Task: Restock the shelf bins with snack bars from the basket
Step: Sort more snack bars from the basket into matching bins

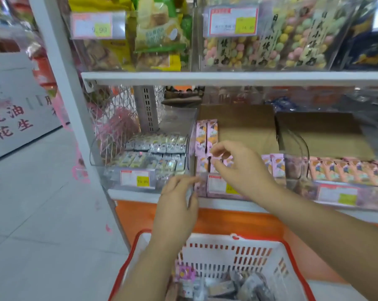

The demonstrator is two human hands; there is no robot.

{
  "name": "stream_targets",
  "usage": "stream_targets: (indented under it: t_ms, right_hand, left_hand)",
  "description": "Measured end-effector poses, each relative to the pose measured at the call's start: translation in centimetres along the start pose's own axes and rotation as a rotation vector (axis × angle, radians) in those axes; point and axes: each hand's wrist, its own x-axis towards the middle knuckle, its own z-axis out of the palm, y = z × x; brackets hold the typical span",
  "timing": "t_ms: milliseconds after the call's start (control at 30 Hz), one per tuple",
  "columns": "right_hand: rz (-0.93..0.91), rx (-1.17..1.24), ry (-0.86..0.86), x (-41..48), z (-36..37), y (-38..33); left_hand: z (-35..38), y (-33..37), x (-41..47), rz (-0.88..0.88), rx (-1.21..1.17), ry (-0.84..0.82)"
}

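Observation:
A white basket with a red rim (227,242) sits low in front of me and holds grey and silver snack bars (238,287) and a pink packet (184,272). On the lower shelf a clear middle bin (218,185) holds pink snack bars (205,135). My right hand (240,168) reaches into this bin, thumb and forefinger pinching a pink bar. My left hand (177,205) grips the bin's front left corner. The clear bin to the left (140,168) holds rows of silver bars (155,148).
A third bin on the right holds orange-pink bars (346,170). Brown cardboard (244,127) stands behind the pink bars. The upper shelf (227,78) carries bagged snacks overhead. A white upright post (75,105) frames the shelf's left side, with tiled floor (42,213) beyond it.

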Motion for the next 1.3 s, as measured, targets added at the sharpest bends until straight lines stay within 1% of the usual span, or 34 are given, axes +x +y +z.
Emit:
stream_targets:
  t_ms: [67, 100, 167, 267, 400, 467, 533, 633, 767, 867, 933, 1000, 1100, 1167, 1233, 1300]
  right_hand:
    - [-0.1, 0.012, -0.11, -3.4, -0.1, -0.7]
    - [-0.098, 0.025, -0.185, -5.0, 0.1, -0.6]
    - [-0.042, 0.054, -0.366, -7.7, 1.3, 0.2]
    - [0.045, 0.052, -0.613, -10.8, 4.3, 2.0]
    - [0.16, 0.033, -0.834, -13.9, 9.7, 4.8]
    - [0.229, 0.024, -0.936, -15.1, 12.2, 5.9]
    - [0.284, 0.01, -1.033, -16.5, 14.2, 6.8]
    - [0.263, -0.013, -1.208, -18.6, 17.0, 7.8]
    - [0.173, -0.06, -1.359, -20.8, 19.7, 8.0]
    - [0.14, -0.083, -1.392, -21.6, 20.6, 8.0]
    - [0.135, -0.097, -1.354, -22.0, 21.0, 8.1]
    - [0.183, -0.098, -1.319, -22.2, 21.2, 8.1]
    - [0.305, -0.04, -1.198, -21.7, 20.3, 8.2]
    - [0.335, -0.036, -1.088, -20.9, 18.6, 7.8]
    - [0.276, -0.062, -1.0, -19.5, 16.3, 7.0]
    - [0.156, -0.097, -0.917, -18.0, 13.7, 5.8]
  left_hand:
    - [-1.1, -0.7, -0.7, -0.037, 0.008, -0.152]
    - [-1.6, -1.4, -1.1, -0.054, 0.034, -0.245]
    - [-2.5, -3.5, -2.1, -0.06, 0.125, -0.364]
    - [-3.5, -7.3, -5.0, -0.109, 0.243, -0.44]
    - [-3.3, -13.3, -10.3, -0.285, 0.28, -0.495]
    - [-2.6, -15.8, -12.8, -0.306, 0.352, -0.521]
    - [-1.6, -17.3, -14.8, -0.22, 0.489, -0.529]
    - [-0.1, -18.8, -16.8, -0.029, 0.596, -0.434]
    - [0.3, -19.0, -17.2, -0.001, 0.616, -0.392]
    - [0.4, -18.9, -17.1, 0.001, 0.636, -0.399]
    - [0.5, -18.8, -17.2, -0.01, 0.647, -0.41]
    - [0.5, -18.8, -17.2, -0.011, 0.655, -0.417]
    - [0.2, -18.5, -17.1, -0.036, 0.654, -0.414]
    - [-0.1, -18.2, -16.8, -0.059, 0.631, -0.43]
    - [-0.6, -17.2, -16.0, -0.121, 0.619, -0.507]
    - [-1.3, -16.0, -14.6, -0.23, 0.552, -0.601]
